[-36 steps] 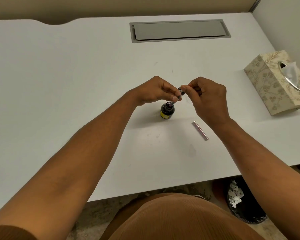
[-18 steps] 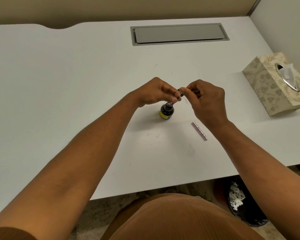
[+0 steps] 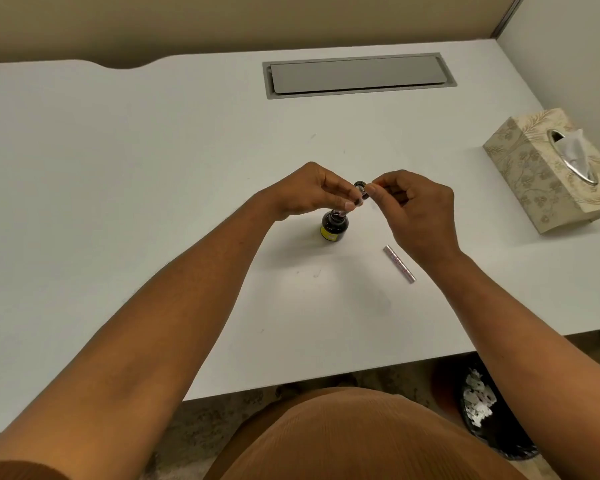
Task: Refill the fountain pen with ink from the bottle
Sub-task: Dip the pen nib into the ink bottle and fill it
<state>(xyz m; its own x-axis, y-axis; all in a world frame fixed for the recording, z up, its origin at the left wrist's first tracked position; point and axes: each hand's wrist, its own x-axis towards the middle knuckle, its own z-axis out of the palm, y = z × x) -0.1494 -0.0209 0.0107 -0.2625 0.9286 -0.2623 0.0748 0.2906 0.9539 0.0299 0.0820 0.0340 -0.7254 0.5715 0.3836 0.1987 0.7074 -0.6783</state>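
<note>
Pinched between L hand [image 3: 309, 192] fingertips and R hand [image 3: 418, 206] fingertips: thin clear fountain pen section w/ dark ink inside [image 3: 355, 202]. Long axis runs diagonal, lower end pointing down-left into mouth of small dark glass ink bottle w/ yellow label [image 3: 333, 226], upper end up-right toward R fingertips. Exact tip hidden inside bottle neck; can't tell if touching ink.

L thumb + forefinger clamped on lower part of section, other fingers curled under. R thumb + forefinger clamped on upper end, rest of fingers folded into palm. Small round black cap-like piece [image 3: 360, 184] just behind fingertips, at or above upper end; can't tell if part of pen or lying on desk.

Bottle upright, uncapped, on white desk [image 3: 118, 168], directly below L fingertips. Label text too small to read; no brand legible.

Slim silver-pink metallic pen barrel [image 3: 399, 264] flat on desk, near R wrist, axis diagonal up-left to down-right, apart from bottle.

Both wrists raised off desk, forearms bare, converging from lower corners toward centre.

Further out: beige floral-patterned tissue box [image 3: 541, 174] at R edge of desk, grey rectangular cable hatch [image 3: 357, 75] at far side, black waste bin w/ paper scraps [image 3: 489, 417] on floor below R arm.
</note>
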